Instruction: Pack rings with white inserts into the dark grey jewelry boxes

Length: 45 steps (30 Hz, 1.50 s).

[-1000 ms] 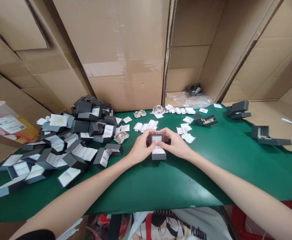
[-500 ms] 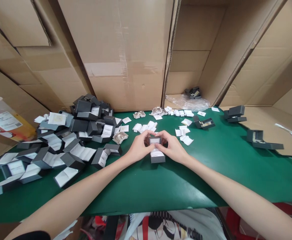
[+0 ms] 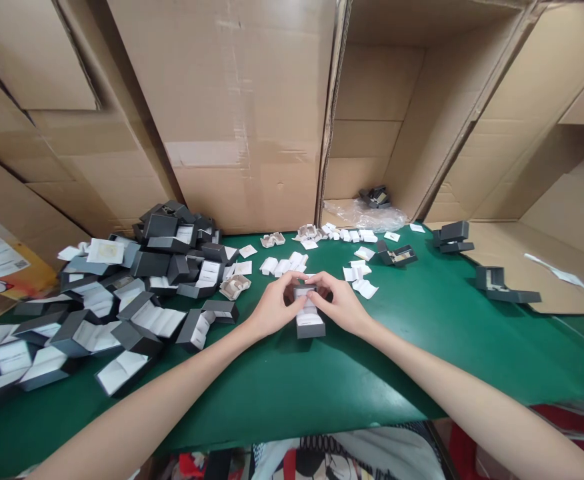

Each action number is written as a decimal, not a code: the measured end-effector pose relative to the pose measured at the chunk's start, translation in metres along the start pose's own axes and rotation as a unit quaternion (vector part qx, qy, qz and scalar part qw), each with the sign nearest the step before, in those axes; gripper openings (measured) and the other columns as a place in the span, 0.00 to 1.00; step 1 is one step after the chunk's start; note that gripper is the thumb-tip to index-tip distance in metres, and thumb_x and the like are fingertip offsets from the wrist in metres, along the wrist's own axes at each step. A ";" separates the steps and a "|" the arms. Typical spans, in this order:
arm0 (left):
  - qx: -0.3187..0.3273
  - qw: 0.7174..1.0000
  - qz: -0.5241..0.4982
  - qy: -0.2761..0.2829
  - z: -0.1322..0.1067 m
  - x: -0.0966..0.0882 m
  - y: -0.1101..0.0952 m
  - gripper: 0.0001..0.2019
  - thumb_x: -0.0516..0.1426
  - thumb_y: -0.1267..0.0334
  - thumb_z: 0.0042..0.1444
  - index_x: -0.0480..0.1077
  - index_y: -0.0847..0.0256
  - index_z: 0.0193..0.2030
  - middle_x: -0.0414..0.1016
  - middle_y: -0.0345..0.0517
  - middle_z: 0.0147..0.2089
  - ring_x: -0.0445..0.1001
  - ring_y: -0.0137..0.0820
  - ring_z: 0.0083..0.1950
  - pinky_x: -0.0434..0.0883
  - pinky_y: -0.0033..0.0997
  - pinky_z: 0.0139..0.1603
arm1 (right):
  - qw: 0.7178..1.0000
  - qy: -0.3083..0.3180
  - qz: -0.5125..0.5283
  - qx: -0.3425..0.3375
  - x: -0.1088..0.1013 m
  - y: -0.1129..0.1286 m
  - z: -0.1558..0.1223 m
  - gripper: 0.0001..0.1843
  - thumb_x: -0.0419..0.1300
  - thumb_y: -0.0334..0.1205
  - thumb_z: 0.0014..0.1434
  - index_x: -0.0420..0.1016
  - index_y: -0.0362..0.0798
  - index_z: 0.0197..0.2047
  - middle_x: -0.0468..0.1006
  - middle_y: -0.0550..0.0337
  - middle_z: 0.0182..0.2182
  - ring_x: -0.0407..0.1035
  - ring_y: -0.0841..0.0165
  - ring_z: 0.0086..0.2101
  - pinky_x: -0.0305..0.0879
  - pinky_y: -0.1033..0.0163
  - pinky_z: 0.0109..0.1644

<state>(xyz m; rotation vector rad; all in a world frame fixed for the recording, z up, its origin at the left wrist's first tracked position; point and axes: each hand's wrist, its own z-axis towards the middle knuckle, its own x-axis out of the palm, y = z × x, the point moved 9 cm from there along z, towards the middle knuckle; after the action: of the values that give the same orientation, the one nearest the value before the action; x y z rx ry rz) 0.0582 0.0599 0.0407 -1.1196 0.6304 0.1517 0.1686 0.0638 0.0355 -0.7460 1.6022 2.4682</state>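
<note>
A small dark grey jewellery box point(image 3: 311, 329) with a white lining stands opened on the green table in front of me. My left hand point(image 3: 278, 303) grips its raised lid from the left, fingers curled behind and thumb on the white inner face. From the right, my right hand point(image 3: 341, 303) holds the same lid, its thumb meeting the left one near the middle. The fingertips behind the lid are partly hidden. Just beyond my hands lie white folded inserts point(image 3: 285, 265) and, to the right, more white paper pieces point(image 3: 363, 288).
A large heap of opened grey boxes point(image 3: 155, 263) covers the table's left side. Several dark boxes point(image 3: 397, 255) lie at the right, near a cardboard sheet point(image 3: 562, 267) with a white cable point(image 3: 552, 268). Big cartons point(image 3: 252, 120) wall off the back. A labelled plastic container point(image 3: 7, 260) stands far left.
The view has shifted a little, so the scene sits slightly lower and further left. Both hands stay on the box lid, with the thumbs slightly higher on its inner face.
</note>
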 end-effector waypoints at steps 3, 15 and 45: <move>0.004 0.999 0.033 0.037 -0.001 0.004 -0.005 0.18 0.55 0.65 0.54 0.62 0.56 0.53 0.71 0.41 0.41 0.69 0.31 0.36 0.64 0.28 0.36 | 0.999 0.015 0.040 0.005 0.002 -0.005 0.000 0.10 0.55 0.38 0.55 0.66 0.48 0.41 0.68 0.65 0.26 0.62 0.71 0.27 0.60 0.65 0.33; -0.035 0.997 -0.046 0.059 0.002 0.007 0.010 0.21 0.57 0.62 0.54 0.58 0.57 0.54 0.71 0.39 0.33 0.67 0.29 0.30 0.62 0.27 0.32 | 0.998 0.035 0.058 0.014 0.002 -0.002 -0.001 0.12 0.57 0.34 0.50 0.61 0.49 0.39 0.69 0.64 0.31 0.62 0.72 0.29 0.61 0.64 0.35; -0.030 0.999 0.034 0.001 0.003 0.000 0.011 0.09 0.54 0.64 0.54 0.70 0.64 0.40 0.71 0.42 0.32 0.66 0.29 0.31 0.63 0.27 0.32 | 0.999 0.015 0.043 0.027 -0.001 -0.004 0.000 0.11 0.55 0.32 0.48 0.64 0.48 0.38 0.71 0.64 0.30 0.63 0.71 0.29 0.62 0.63 0.36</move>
<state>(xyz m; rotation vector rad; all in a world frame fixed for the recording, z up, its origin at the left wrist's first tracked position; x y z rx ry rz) 0.0544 0.0674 0.0332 -1.1574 0.6699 0.2304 0.1711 0.0662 0.0329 -0.7254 1.7397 2.4706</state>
